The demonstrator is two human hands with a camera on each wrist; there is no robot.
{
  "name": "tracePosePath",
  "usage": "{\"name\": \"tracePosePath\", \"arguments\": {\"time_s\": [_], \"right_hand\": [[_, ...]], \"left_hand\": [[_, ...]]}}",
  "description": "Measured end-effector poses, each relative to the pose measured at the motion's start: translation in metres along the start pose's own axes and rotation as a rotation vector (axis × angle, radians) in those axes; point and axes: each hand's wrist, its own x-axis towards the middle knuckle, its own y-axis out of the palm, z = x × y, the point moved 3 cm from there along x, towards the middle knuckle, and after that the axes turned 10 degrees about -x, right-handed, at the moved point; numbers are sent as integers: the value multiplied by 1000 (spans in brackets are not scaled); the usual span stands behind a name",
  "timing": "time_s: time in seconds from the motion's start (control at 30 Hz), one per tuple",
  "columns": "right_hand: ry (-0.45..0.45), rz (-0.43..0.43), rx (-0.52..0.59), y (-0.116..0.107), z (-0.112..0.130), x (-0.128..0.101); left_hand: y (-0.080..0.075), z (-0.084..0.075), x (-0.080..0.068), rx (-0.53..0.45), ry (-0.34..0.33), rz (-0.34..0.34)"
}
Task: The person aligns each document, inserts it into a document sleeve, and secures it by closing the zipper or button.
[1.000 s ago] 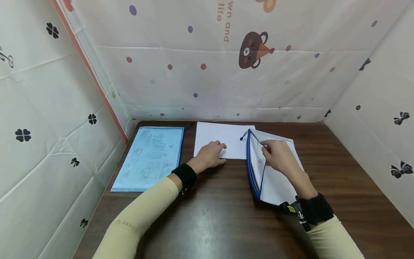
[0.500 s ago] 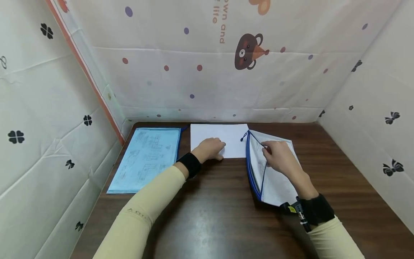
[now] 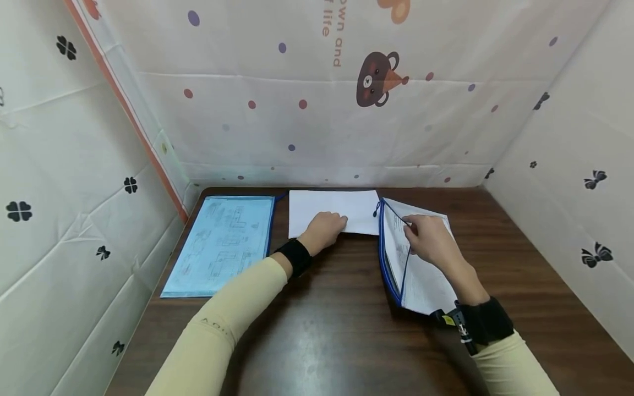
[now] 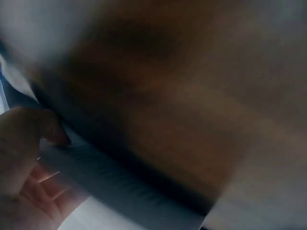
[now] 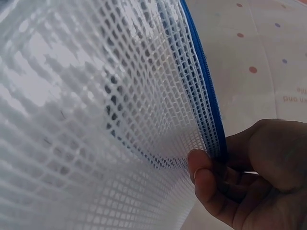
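Observation:
My left hand (image 3: 324, 228) pinches the near edge of a white sheet of paper (image 3: 327, 202), which lies at the back of the table. In the left wrist view, the thumb is on one face of the paper (image 4: 115, 175) and the fingers are behind it. At the right, a white mesh zip pouch (image 3: 428, 286) with a blue zipper stands partly unzipped, its mouth facing left. My right hand (image 3: 431, 239) holds its upper zipper edge between thumb and fingers, pulling the mouth apart. Printed sheets (image 3: 394, 242) show inside. The right wrist view shows the blue zipper (image 5: 204, 72) running into the grip.
A light-blue zip pouch (image 3: 223, 242) with printed line drawings lies flat at the left of the brown wooden table (image 3: 307, 330). Patterned cloth walls (image 3: 238, 132) enclose the back and both sides. Both wrists wear black bands (image 3: 294, 257).
The left hand has closed on the paper's near edge, which has come up slightly. The head view has shifted a little. My right hand keeps its hold on the mesh pouch.

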Motion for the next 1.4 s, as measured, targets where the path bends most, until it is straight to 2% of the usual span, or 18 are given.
{"name": "tracePosePath", "arguments": {"time_s": [0.13,0.4,0.57,1.13,1.23,1.4], "right_hand": [[12,-9,-21,0,-1,0],[31,-15,-31,2,-4,1],[42,-26,-27,3,-5,1],[43,-17,-18,10,-2,0],[46,-23,-31,9,-2,1],[66,-22,-24,6,-2,1]], "left_hand": [[1,2,-8,19,-28,-48],[2,4,-15,-1,-57,-32],[1,6,-16,-15,-51,-35],[-4,2,-19,-12,-52,69],[-6,3,-18,-40,-52,66],[-8,14,-19,-183,-92,39]]}}
